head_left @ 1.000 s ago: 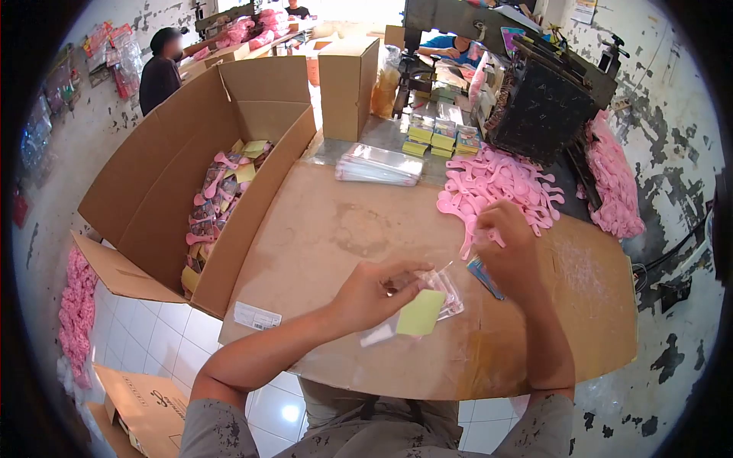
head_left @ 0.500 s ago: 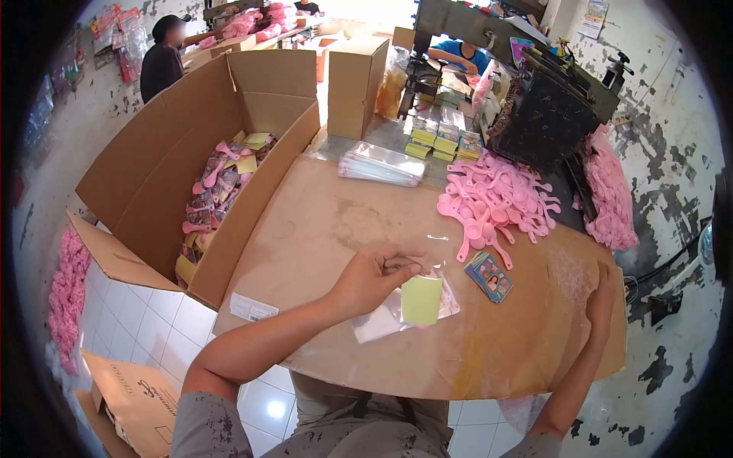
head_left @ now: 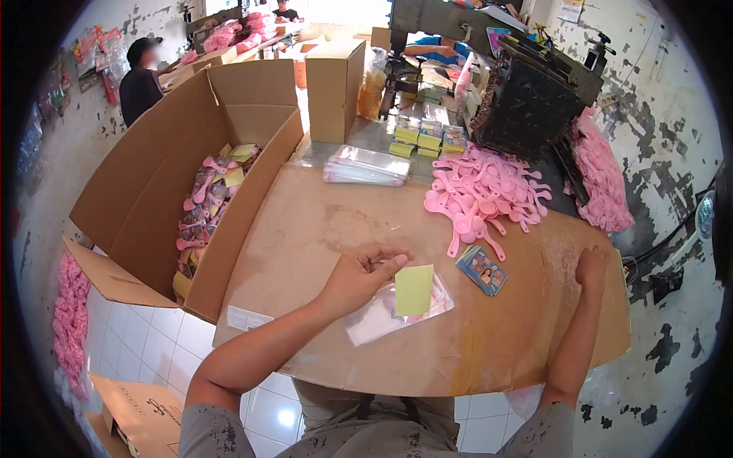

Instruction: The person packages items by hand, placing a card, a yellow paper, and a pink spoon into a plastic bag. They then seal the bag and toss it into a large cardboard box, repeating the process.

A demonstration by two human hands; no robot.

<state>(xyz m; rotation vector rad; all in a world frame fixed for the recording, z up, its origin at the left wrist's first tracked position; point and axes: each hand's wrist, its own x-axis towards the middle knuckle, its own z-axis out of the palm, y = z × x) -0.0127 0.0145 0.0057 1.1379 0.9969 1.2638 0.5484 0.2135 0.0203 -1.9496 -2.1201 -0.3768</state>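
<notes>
My left hand [head_left: 365, 276] is closed in a pinch at the top corner of a yellow-green card [head_left: 414, 291]. The card stands over clear plastic bags [head_left: 374, 320] lying on the cardboard tabletop; something pink shows through the plastic beside it. Far to the right, my right hand [head_left: 591, 269] rests curled near the table's edge, its fingertips turned out of sight. Between the hands lies a small fanned stack of printed picture cards [head_left: 482, 271]. Behind that stack is a heap of pink plastic spoons [head_left: 489, 191].
On the left stands a large open carton [head_left: 244, 217] with packed pink spoons and cards inside. Clear bags [head_left: 366, 166] and card stacks [head_left: 430, 136] lie at the back, beside a black machine [head_left: 527, 95]. Other people [head_left: 141, 84] are at work beyond.
The view has shifted slightly. My left hand still pinches the yellow-green card, now a little higher over the bags. My right hand has drawn in slightly and looks more curled.
</notes>
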